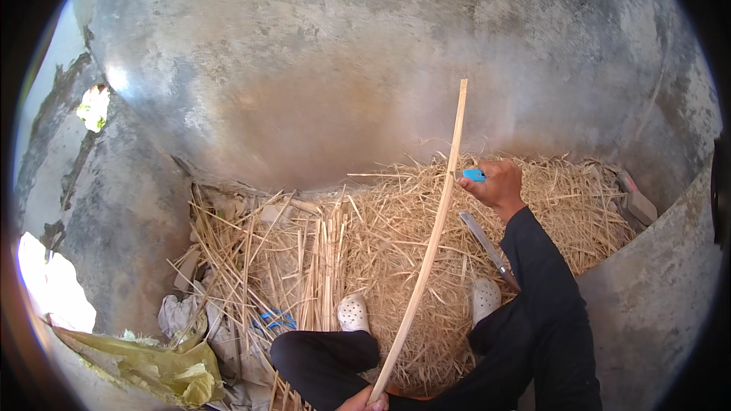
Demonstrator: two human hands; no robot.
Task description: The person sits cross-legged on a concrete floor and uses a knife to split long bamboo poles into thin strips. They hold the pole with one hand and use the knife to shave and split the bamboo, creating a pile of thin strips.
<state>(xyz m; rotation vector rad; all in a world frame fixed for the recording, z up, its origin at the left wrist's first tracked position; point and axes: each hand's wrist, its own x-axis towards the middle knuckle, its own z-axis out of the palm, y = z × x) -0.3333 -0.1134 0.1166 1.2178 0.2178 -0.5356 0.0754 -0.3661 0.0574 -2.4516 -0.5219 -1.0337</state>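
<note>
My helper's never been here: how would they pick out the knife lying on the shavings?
Against the grey wall spreads a heap of straw-coloured shavings. On it, just beyond the right shoe and left of the black sleeve, lies the knife. Its long grey blade sets it apart from the shavings and the short blue tool in the right hand.

Smooth, matt wooden strip [432,251], plastic-looking cutter [474,175], metal knife blade [478,234], rough, matt wall [343,53]

Floor [279,266] under pale shavings [383,251] and long, thin strips [330,259]
</note>
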